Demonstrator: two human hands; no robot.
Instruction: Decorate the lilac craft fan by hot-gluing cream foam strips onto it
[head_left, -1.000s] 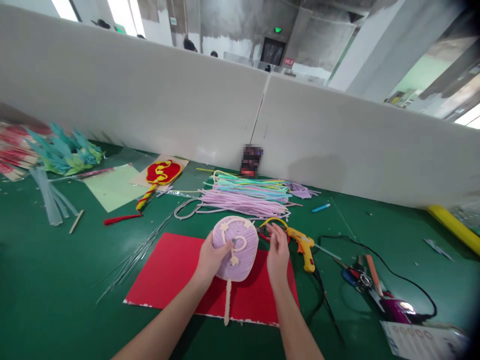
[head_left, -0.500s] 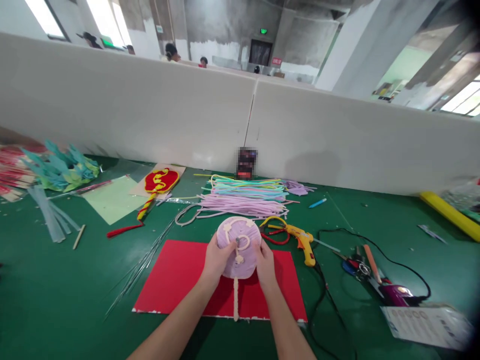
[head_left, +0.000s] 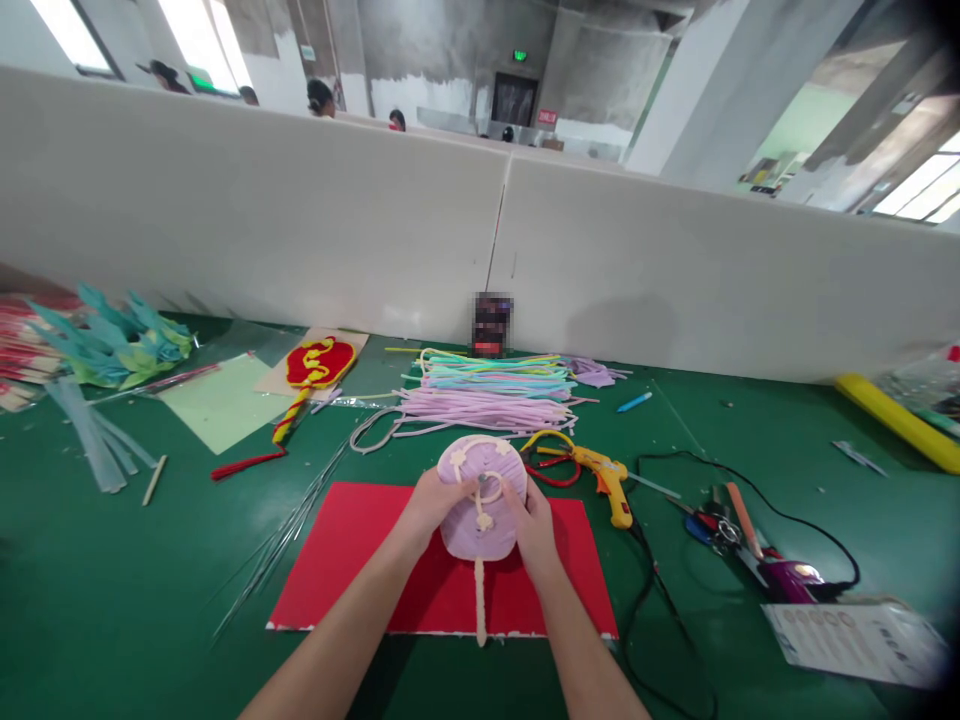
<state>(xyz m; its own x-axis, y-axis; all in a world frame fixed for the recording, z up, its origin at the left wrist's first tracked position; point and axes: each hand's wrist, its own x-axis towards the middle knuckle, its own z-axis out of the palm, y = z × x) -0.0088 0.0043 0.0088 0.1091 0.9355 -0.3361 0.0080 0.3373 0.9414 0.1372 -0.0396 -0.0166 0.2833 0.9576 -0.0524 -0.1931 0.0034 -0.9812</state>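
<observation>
Between my hands is a round purple fan (head_left: 469, 535) with a cream fuzzy handle (head_left: 481, 605) pointing down toward me. Cream flowers and a curled cream strip decorate its face. My left hand (head_left: 437, 500) grips the left edge, its thumb lying on the face near the middle. On the opposite edge, my right hand (head_left: 534, 520) is closed too, with its thumb on the face by the curl. Most of my fingers are hidden behind the fan. Below it lies a red board (head_left: 345, 560) on the green table.
Bundled pastel pipe cleaners (head_left: 487, 405) lie behind the board. To the right are a yellow glue gun (head_left: 607, 482) with its black cord, scissors (head_left: 724, 535) and a purple tool (head_left: 787, 580). Leftward lie thin wires (head_left: 289, 535) and a red-and-yellow fan (head_left: 321, 362). A white partition (head_left: 300, 220) stands behind.
The fan has shifted slightly to the right in view. My right thumb has moved inward from the edge onto the face, near the cream curl. Both hands keep their hold.
</observation>
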